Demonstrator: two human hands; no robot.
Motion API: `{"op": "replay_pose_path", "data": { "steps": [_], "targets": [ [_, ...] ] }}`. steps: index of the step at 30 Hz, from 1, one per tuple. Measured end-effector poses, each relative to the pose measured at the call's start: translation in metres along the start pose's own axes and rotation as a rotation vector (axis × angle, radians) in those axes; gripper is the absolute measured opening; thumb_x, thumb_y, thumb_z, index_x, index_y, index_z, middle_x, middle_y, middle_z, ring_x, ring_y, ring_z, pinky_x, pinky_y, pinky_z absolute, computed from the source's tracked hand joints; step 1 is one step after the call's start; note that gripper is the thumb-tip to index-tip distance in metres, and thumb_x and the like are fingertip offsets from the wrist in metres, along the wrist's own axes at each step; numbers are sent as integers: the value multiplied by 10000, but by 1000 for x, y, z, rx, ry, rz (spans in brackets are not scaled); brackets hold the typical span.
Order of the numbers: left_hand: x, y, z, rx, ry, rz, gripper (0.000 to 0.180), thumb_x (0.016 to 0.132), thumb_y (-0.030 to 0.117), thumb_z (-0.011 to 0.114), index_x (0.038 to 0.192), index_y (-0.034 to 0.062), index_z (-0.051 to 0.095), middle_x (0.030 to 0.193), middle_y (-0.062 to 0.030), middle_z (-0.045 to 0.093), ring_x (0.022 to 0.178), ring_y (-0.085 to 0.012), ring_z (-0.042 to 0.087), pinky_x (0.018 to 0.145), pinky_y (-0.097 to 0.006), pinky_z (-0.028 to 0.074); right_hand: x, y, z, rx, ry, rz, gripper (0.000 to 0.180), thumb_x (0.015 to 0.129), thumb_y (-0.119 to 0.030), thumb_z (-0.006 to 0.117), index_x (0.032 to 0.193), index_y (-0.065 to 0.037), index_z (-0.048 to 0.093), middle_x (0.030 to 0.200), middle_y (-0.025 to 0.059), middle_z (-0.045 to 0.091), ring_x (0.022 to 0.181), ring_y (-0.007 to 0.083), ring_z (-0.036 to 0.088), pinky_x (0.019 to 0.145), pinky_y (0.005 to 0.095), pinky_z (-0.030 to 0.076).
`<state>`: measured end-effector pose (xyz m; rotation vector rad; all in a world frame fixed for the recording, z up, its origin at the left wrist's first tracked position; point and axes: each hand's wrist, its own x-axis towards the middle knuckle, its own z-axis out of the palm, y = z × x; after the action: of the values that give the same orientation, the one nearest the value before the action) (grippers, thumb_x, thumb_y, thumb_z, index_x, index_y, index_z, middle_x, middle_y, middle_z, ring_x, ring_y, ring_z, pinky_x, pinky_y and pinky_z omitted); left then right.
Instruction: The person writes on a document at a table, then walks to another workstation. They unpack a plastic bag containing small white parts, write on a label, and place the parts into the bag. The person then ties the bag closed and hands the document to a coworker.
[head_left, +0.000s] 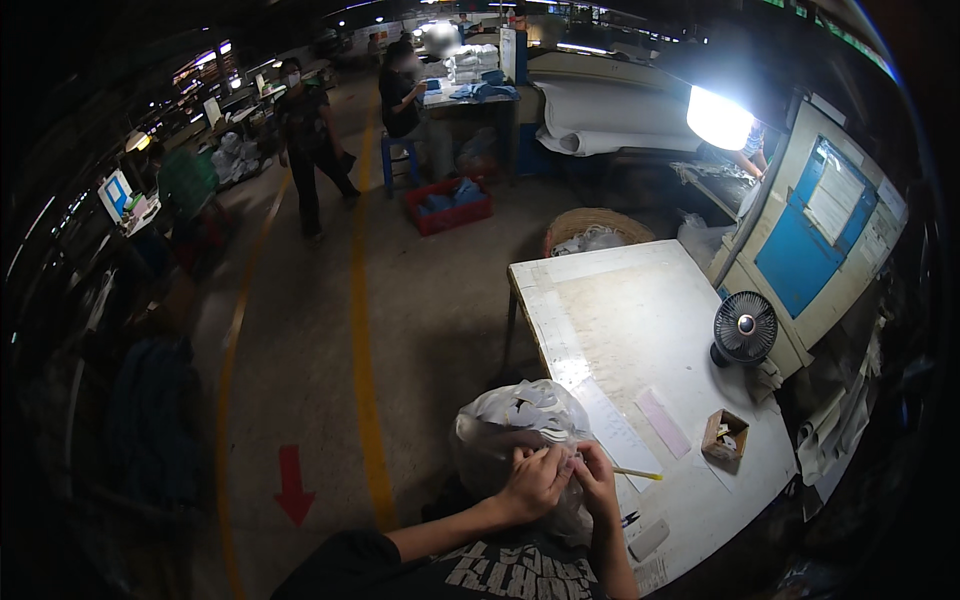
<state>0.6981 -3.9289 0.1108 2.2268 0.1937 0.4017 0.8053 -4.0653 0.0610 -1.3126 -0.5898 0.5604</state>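
A clear plastic bag stuffed with white pieces sits at the near left corner of the white table, close to my chest. My left hand and my right hand meet at the bag's near side, fingers pinched on the plastic. What lies between the fingertips is too small to tell. A yellow pencil lies on the table just right of my right hand.
A small black fan and a small cardboard box stand at the table's right edge. Paper strips lie mid-table. Beyond are a wicker basket, a red crate, yellow floor lines and two people.
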Motion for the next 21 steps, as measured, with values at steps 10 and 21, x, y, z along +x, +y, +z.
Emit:
{"op": "replay_pose_path", "data": {
  "steps": [10, 21],
  "targets": [
    [1, 6, -7, -197, 32, -96, 333, 1126, 384, 452, 1256, 93, 549, 1206, -163, 704, 1190, -364, 657, 1021, -598, 337, -5, -17, -20, -32, -6, -78, 160, 956, -36, 695, 1086, -17, 604, 1055, 33, 582, 973, 115, 555, 893, 249, 437],
    [-4, -2, -6, -468, 115, -54, 279, 1155, 316, 410, 1173, 92, 576, 1013, -51, 692, 934, -167, 674, 927, -356, 450, -10, -25, -12, 42, 66, 16, 199, 1089, -195, 585, 1171, -14, 595, 952, 19, 576, 858, 126, 550, 866, 271, 468]
  ]
}}
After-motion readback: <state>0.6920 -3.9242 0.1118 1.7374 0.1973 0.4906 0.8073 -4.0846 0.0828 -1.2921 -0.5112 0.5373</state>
